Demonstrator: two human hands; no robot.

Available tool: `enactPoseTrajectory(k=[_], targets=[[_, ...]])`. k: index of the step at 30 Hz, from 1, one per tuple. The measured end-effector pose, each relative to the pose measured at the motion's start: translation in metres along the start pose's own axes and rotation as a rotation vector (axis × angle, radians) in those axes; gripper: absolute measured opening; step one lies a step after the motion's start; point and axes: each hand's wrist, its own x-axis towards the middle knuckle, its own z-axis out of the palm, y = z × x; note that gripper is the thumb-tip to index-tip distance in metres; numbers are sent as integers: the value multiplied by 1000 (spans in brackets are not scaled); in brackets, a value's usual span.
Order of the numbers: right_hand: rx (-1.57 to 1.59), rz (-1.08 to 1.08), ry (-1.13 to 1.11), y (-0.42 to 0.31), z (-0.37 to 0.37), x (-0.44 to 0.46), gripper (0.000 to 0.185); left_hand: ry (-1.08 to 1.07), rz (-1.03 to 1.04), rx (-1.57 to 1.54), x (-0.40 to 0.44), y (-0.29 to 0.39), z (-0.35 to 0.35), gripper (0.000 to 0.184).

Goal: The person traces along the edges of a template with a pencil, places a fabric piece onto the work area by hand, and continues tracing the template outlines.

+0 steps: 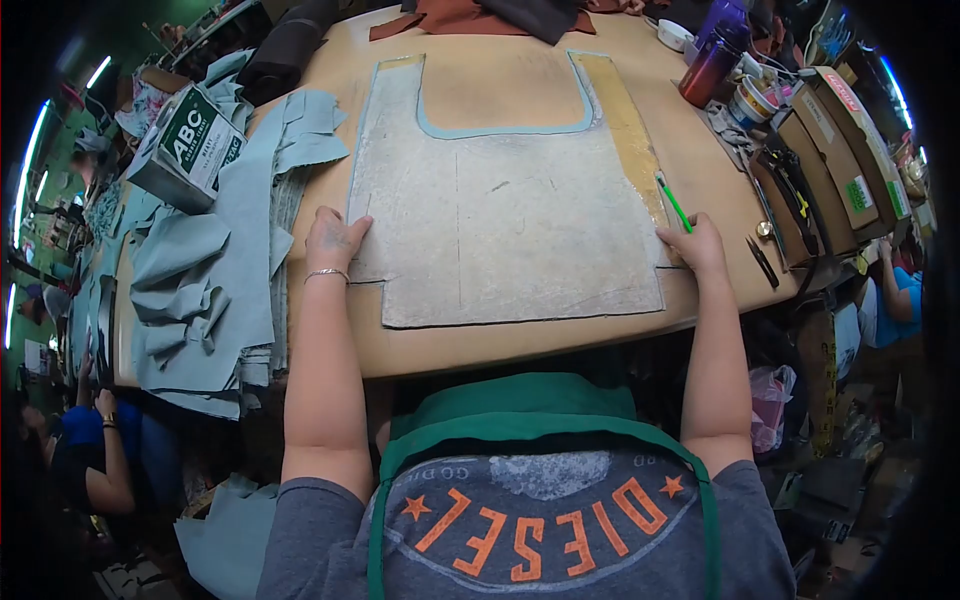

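Observation:
A large grey-white pattern board with a U-shaped cutout lies flat on the table in front of me. Yellowish tape runs down its right arm, and a thin rim of pale blue material shows along the cutout. My left hand grips the board's left edge, thumb on top and the other fingers partly hidden. At the right edge, my right hand is closed around a green pencil that points up and away from me, while its thumb touches the board.
Pale blue-grey cut pieces are piled at the left beside an ABC can. Brown pieces lie at the far edge. A tumbler, tweezers and a cardboard box occupy the right. Other people sit at both sides.

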Motion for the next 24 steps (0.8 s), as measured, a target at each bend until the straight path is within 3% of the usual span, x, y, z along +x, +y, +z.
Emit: enactPoseTrajectory(k=[9, 16, 24], targets=[[260, 85, -124, 5, -8, 28, 44, -96, 28, -36, -13, 10, 0, 43], [330, 135, -209, -3, -16, 26, 38, 29, 42, 3, -26, 15, 1, 42], [716, 126, -365, 2, -26, 28, 39, 37, 129, -87, -25, 4, 6, 40]])
